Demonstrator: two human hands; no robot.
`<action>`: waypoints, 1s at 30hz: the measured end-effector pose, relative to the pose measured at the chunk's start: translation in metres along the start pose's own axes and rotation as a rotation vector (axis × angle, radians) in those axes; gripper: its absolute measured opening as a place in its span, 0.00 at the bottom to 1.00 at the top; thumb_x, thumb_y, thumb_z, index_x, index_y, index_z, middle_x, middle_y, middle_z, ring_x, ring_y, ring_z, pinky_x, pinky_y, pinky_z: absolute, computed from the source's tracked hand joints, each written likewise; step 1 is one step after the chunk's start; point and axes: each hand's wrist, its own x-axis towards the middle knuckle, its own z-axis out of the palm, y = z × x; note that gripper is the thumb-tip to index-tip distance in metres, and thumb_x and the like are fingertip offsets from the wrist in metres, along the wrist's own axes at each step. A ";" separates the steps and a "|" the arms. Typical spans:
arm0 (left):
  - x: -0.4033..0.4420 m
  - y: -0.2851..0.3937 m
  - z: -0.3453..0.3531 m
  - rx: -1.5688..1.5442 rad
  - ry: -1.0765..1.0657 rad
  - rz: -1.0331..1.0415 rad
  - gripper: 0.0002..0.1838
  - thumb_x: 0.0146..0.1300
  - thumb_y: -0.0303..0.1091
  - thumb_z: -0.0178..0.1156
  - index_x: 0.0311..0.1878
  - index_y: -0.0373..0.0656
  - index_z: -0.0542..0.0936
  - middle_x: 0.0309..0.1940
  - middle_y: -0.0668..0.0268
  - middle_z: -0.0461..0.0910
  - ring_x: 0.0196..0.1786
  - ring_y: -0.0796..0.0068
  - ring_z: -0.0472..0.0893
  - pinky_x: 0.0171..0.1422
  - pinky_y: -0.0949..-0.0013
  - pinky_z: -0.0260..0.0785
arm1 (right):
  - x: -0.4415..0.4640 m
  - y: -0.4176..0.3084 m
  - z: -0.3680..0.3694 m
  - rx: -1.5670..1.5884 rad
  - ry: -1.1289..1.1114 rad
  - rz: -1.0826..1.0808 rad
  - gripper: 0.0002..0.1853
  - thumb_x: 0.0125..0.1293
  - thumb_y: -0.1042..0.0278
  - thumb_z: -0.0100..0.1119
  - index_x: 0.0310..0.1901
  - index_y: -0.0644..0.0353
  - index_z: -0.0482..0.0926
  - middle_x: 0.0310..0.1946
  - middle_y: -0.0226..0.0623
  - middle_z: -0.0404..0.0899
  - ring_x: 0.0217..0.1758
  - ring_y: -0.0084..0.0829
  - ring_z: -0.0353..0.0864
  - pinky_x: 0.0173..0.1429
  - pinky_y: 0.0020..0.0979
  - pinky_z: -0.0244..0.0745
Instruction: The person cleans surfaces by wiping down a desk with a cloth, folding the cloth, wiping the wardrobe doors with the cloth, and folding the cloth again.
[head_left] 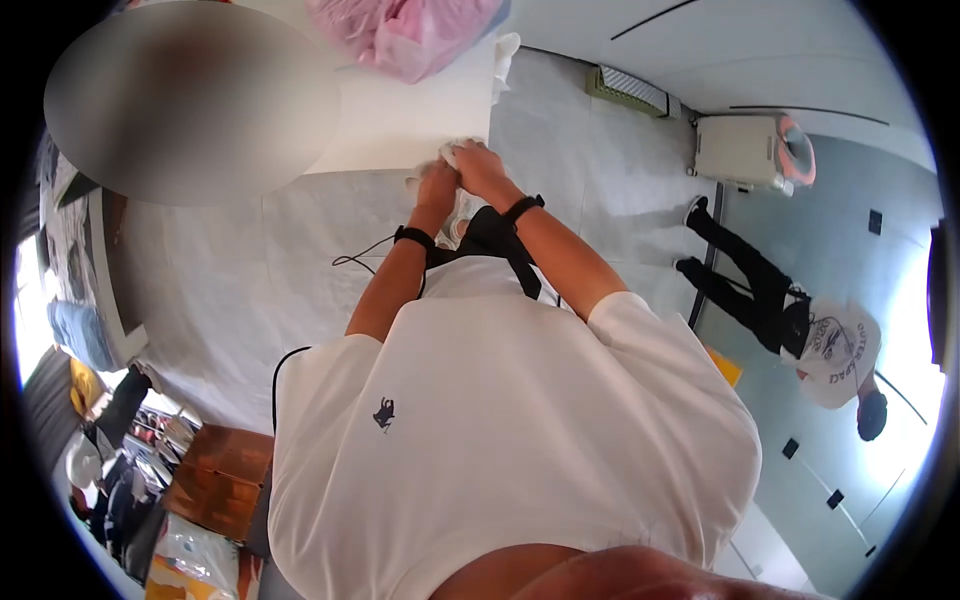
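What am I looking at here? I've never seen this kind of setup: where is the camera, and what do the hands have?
No machine is involved: these are a person's own bare hands. The single picture comes from a camera on their head, looking down, so their white T-shirt fills the lower middle. The left hand and right hand are together at the near edge of a white table, seemingly holding pale crumpled material; I can't tell what it is. A pink bag lies on the table. The upper left is blurred out.
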 end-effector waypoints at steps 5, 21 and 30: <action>-0.005 0.014 -0.016 0.222 -0.201 0.176 0.14 0.57 0.24 0.54 0.46 0.38 0.82 0.57 0.50 0.75 0.65 0.54 0.70 0.66 0.58 0.66 | -0.012 -0.003 0.016 -0.100 0.037 0.021 0.18 0.55 0.71 0.61 0.49 0.58 0.75 0.50 0.42 0.76 0.55 0.44 0.75 0.52 0.42 0.77; 0.042 0.016 -0.025 0.235 -0.214 0.133 0.16 0.61 0.27 0.53 0.51 0.35 0.79 0.56 0.49 0.76 0.63 0.54 0.72 0.66 0.60 0.67 | 0.026 0.017 0.012 -0.067 0.114 0.136 0.21 0.59 0.71 0.56 0.56 0.54 0.72 0.55 0.40 0.76 0.54 0.49 0.76 0.52 0.46 0.77; -0.001 0.023 -0.015 0.241 -0.239 0.136 0.16 0.59 0.24 0.55 0.51 0.37 0.80 0.56 0.50 0.76 0.62 0.52 0.74 0.63 0.57 0.70 | -0.023 0.007 0.023 -0.006 -0.110 0.196 0.28 0.60 0.71 0.56 0.64 0.51 0.67 0.66 0.35 0.67 0.64 0.42 0.70 0.57 0.46 0.75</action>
